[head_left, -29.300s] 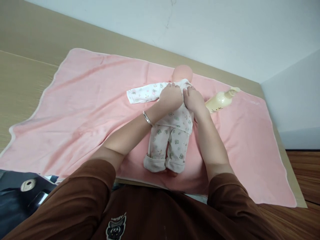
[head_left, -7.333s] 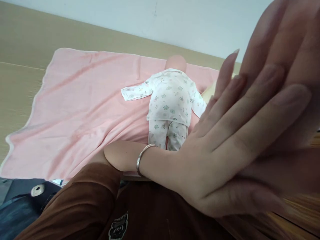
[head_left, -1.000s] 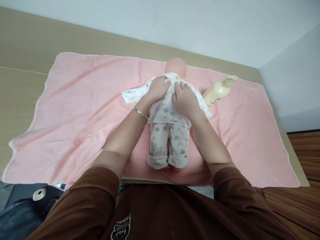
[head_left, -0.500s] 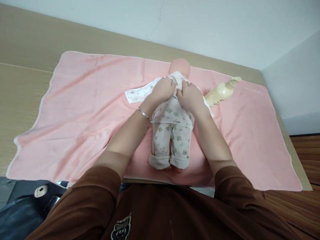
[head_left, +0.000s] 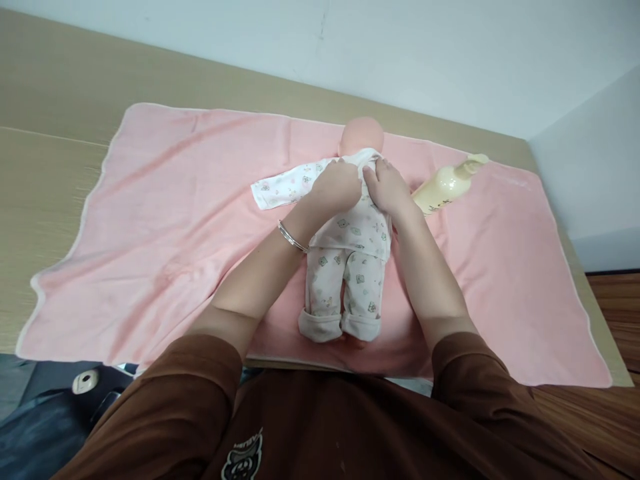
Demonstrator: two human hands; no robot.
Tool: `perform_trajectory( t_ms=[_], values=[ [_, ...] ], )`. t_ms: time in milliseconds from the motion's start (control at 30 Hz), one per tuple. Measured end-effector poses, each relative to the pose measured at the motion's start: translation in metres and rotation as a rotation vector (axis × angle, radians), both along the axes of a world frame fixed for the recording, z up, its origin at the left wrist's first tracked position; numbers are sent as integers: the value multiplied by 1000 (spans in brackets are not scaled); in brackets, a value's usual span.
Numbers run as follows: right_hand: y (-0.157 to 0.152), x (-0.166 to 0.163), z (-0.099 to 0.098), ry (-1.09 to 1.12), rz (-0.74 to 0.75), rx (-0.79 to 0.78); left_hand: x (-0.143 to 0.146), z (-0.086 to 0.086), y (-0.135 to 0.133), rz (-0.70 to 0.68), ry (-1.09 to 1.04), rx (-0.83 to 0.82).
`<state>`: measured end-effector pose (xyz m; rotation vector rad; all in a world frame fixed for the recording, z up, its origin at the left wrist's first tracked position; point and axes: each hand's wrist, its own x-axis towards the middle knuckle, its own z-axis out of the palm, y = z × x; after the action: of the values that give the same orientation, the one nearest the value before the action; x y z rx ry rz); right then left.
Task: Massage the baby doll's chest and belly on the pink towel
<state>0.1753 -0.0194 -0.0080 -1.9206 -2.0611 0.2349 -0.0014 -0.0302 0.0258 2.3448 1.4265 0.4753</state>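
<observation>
A baby doll point(head_left: 361, 135) lies on a pink blanket point(head_left: 165, 200), its bald head away from me. It wears a white printed baby shirt point(head_left: 356, 230) and matching trousers point(head_left: 326, 283) with rolled cuffs. My left hand point(head_left: 339, 189) is closed on the shirt's upper left part, fingers curled in. At the upper right of the shirt, near the collar, my right hand point(head_left: 389, 189) grips the cloth between thumb and fingers. The left sleeve point(head_left: 280, 185) stretches out flat on the blanket. My hands hide much of the doll's chest area and the right sleeve.
A pale yellow pump bottle point(head_left: 445, 187) lies tilted on the blanket, just right of my right hand. The wooden table point(head_left: 45, 200) meets a white wall point(head_left: 400, 53) at the back. A dark bag point(head_left: 45, 427) is below the table's left front.
My left hand has shifted slightly right and its fingers have curled in more. The shirt's collar cloth now sits bunched further right. My right hand remains by the right shoulder.
</observation>
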Motion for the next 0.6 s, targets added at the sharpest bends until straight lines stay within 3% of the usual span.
perform_trajectory(
  t_ms=[133, 300, 433, 600],
  values=[
    [-24, -19, 11, -102, 54, 7, -5, -8, 15, 55, -106, -63],
    [-46, -43, 30, -153, 68, -11, -3, -39, 36, 114, -198, -13],
    [-36, -41, 35, -109, -4, -42, 5, -56, 35, 204, -262, 64],
    [-13, -27, 17, -63, -98, 3, 8, -60, 32, 226, -318, 91]
  ],
)
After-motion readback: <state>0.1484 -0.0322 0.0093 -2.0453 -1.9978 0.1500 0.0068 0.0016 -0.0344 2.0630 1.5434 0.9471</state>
